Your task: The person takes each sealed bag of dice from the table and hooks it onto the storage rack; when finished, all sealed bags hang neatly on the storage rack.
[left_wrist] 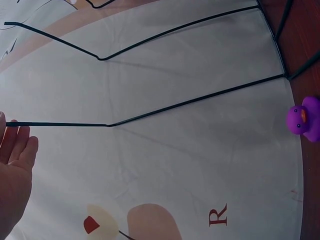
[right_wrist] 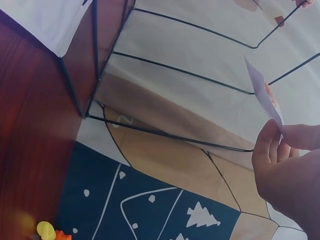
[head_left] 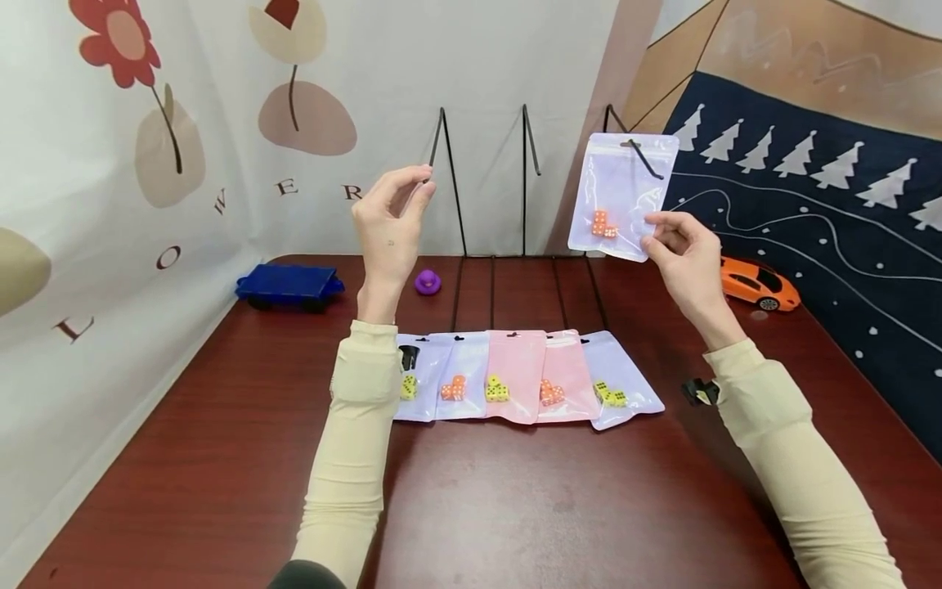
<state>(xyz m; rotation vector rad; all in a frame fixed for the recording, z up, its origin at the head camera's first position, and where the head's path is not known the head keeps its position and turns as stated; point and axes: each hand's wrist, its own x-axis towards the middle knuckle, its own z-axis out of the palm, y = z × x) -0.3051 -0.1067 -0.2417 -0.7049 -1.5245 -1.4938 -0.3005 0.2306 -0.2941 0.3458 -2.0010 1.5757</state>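
Observation:
A black wire rack with three upright prongs stands at the back of the table. My left hand pinches the tip of its left prong between thumb and fingers; in the left wrist view the prong's bare end runs into that hand. On the right prong hangs a lilac zip bag holding orange dice, the wire passing through its top hole. With thumb and fingers, my right hand pinches the bag's lower right edge. The middle prong carries nothing.
Several lilac and pink bags of dice lie in a row before the rack. A purple rubber duck and blue toy trailer sit back left, an orange toy car back right. Printed cloth hangs behind.

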